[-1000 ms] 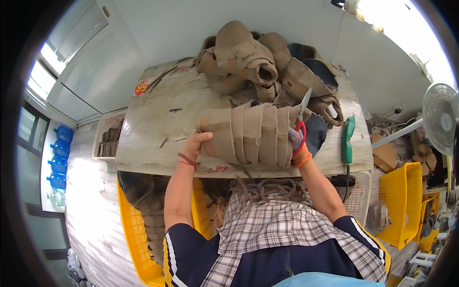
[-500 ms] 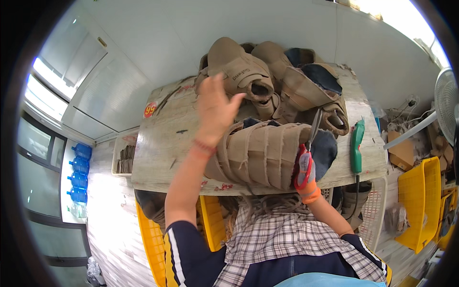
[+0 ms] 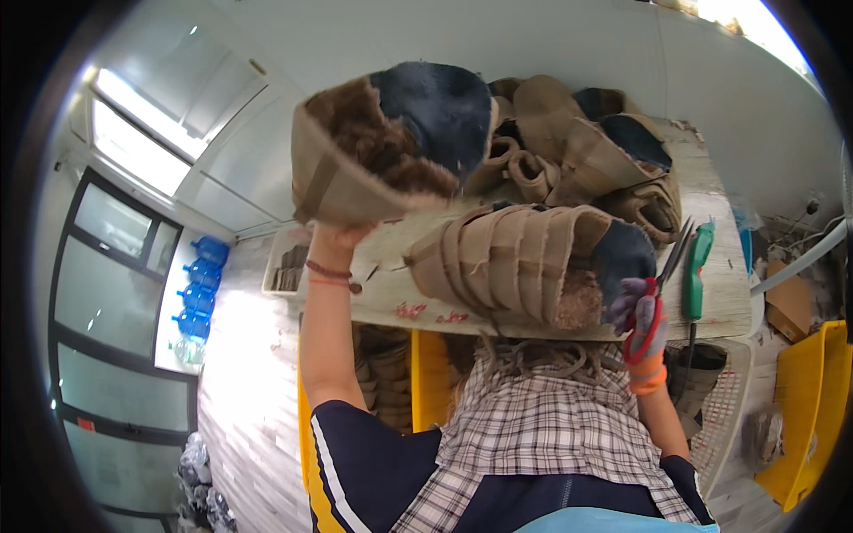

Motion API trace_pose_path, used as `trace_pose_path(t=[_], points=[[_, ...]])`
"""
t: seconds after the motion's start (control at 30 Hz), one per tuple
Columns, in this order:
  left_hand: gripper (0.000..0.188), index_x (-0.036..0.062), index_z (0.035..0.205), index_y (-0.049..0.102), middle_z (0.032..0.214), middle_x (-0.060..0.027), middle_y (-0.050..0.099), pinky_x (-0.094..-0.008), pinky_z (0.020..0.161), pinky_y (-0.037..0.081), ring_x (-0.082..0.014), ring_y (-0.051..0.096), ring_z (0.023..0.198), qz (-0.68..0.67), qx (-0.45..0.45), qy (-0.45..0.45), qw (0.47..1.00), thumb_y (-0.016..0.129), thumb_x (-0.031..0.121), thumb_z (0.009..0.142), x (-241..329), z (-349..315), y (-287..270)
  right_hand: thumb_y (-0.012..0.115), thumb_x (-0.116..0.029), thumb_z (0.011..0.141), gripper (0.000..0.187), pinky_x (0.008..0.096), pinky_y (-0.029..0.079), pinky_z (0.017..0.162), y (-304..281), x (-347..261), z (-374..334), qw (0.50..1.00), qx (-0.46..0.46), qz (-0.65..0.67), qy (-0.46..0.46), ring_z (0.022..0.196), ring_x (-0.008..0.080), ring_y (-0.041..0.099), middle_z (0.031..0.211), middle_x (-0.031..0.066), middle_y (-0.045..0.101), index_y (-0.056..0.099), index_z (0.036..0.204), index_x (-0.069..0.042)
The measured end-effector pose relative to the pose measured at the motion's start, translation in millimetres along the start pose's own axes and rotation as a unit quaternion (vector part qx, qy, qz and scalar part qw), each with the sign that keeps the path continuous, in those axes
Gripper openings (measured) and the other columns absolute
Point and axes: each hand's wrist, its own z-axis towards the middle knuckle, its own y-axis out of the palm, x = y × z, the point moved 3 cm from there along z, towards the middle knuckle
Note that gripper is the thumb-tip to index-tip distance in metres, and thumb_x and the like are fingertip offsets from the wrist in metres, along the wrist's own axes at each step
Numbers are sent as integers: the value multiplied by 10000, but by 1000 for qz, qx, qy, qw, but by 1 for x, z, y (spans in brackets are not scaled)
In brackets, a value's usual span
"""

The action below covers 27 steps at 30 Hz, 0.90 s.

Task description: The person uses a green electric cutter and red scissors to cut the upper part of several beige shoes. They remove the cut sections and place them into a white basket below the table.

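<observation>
My left hand [image 3: 343,234] grips a tan boot upper [image 3: 324,182] and raises it over the left part of the table. Its wide mouth shows brown fleece and a dark blue lining; the piece hides most of my fingers. In my gloved right hand [image 3: 641,324] is a pair of red-handled scissors [image 3: 659,302], blades pointing up and away. That hand is beside the near right end of a nested row of tan boot uppers [image 3: 489,266] lying on its side. Farther back, several more boot uppers [image 3: 544,107] are heaped against the wall.
On the worn wooden table [image 3: 378,298], a green corded tool [image 3: 698,275] lies at the right. Yellow crates [image 3: 430,377] and a white crate [image 3: 733,400] with boot parts stand below the front edge. Another yellow crate [image 3: 800,417] is at far right; blue water bottles [image 3: 203,275] stand at left.
My left hand has taken a boot upper from the heap and brought it left and nearer, turning its fleece-lined mouth into view. My right hand with the scissors has moved right, off the nested row.
</observation>
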Motion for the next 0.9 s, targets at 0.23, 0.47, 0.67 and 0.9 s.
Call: trace_pose_path(t=[0.23, 0.47, 0.67, 0.9], points=[[217, 35, 882, 670, 1045, -144, 627, -385, 916, 470, -256, 580, 1025, 321, 5, 28, 947, 682, 245, 829, -104, -140, -41, 578, -156, 871, 310, 190, 384, 491, 45, -73, -22, 995, -95, -29, 23, 575, 84, 518, 774, 69, 620, 537, 1133, 4], [528, 5, 1258, 469, 1250, -172, 529, -456, 985, 439, -328, 531, 1136, 127, 83, -125, 980, 561, 47, 740, -196, -172, -29, 617, 5, 799, 315, 190, 450, 571, 60, -111, -54, 992, -108, -50, 44, 647, 91, 568, 795, 77, 628, 553, 1107, 31], [540, 92, 1390, 366, 1343, -137, 469, -431, 1011, 406, -292, 477, 1210, -286, -27, -251, 925, 484, 348, 930, -221, -127, 34, 655, -38, 820, 304, 213, 520, 667, 64, -91, -57, 980, -150, -45, 123, 762, 111, 622, 845, 84, 639, 542, 1097, 23], [529, 77, 1382, 363, 1343, -126, 462, -400, 1011, 399, -265, 467, 1212, -275, -72, -274, 919, 506, 291, 920, -241, -86, 44, 710, -127, 808, 382, 229, 509, 732, 72, -45, -60, 978, -199, -61, 26, 860, 130, 622, 982, 92, 650, 539, 1114, 24]])
